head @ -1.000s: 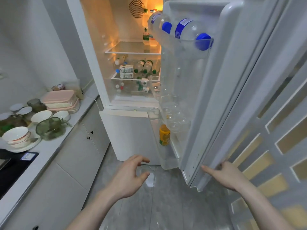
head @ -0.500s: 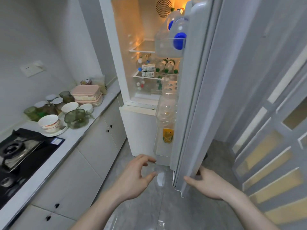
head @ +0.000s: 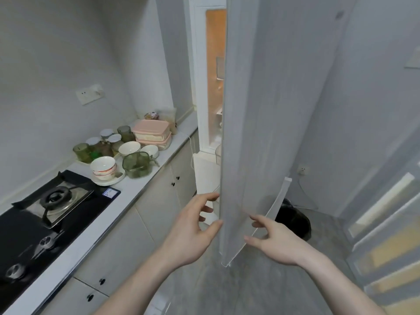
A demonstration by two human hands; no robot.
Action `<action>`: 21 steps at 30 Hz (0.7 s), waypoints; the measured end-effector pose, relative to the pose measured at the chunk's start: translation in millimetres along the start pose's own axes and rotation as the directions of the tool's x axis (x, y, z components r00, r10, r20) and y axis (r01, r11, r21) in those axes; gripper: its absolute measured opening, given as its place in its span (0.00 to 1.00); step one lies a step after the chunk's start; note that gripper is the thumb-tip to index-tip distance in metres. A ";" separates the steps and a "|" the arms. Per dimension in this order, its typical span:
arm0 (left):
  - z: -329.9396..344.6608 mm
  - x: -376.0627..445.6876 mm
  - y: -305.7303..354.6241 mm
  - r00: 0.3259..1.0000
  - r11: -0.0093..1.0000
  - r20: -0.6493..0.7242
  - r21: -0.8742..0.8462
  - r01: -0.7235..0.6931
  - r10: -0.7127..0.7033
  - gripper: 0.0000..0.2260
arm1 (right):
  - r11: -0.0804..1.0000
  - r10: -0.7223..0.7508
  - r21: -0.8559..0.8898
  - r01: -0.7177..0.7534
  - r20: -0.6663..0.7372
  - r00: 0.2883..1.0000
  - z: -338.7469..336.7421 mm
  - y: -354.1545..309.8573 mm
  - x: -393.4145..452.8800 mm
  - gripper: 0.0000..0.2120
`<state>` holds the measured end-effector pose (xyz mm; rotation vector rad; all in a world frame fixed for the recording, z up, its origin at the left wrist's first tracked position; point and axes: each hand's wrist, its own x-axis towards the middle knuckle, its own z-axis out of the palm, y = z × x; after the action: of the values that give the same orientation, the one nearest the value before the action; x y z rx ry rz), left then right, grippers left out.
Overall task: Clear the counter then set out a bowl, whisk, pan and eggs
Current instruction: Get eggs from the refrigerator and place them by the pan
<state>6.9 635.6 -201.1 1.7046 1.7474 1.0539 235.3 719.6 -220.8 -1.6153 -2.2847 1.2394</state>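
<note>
The white fridge door (head: 250, 110) stands nearly closed, leaving a narrow lit gap (head: 216, 76) into the fridge. My left hand (head: 193, 230) hovers at the door's left edge with loosely curled fingers and holds nothing. My right hand (head: 270, 237) is at the door's lower outer face, fingers spread and touching it. On the white counter (head: 136, 189) to the left sit stacked white bowls (head: 103, 168) on a plate, two more white bowls (head: 129, 148), a green glass jug (head: 137, 164) and pink lidded containers (head: 151, 134). No eggs, whisk or pan show.
A black gas hob (head: 45, 208) fills the counter's near end. Green glasses and lidded jars (head: 100, 144) stand by the wall. White cabinets (head: 127, 226) run under the counter. A black bin (head: 293, 219) sits on the floor behind the door. A slatted partition (head: 386, 235) is at the right.
The fridge door has swung from wide open to almost closed, hiding the shelves and bottles. Both hands followed the door's lower edge, and my view turned left toward the counter.
</note>
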 end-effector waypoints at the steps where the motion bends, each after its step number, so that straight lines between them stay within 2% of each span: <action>1: -5.4 4.5 -1.6 1.000 1.000 -0.013 0.002 -0.007 0.007 0.22 | 1.000 -0.006 0.004 0.006 -0.013 1.000 -0.4 -4.4 3.9 0.35; 10: -54.8 57.3 -42.0 0.998 0.996 0.049 -0.087 -0.023 0.027 0.35 | 0.998 -0.020 0.064 0.031 -0.156 0.988 2.2 -54.9 57.3 0.29; 14: -62.5 86.4 -63.8 1.000 0.990 0.007 -0.139 0.000 0.001 0.41 | 0.994 -0.012 0.107 0.036 -0.214 0.977 -0.2 -65.5 75.1 0.27; 21: -79.1 150.5 -96.7 0.996 0.998 -0.087 -0.067 -0.002 -0.004 0.42 | 0.987 -0.047 0.138 0.079 -0.225 0.973 -18.4 -76.0 112.6 0.25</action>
<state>-130.9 774.5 -204.5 1.6394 1.7459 1.1894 137.4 813.4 -200.6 -1.5326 -2.0451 1.1203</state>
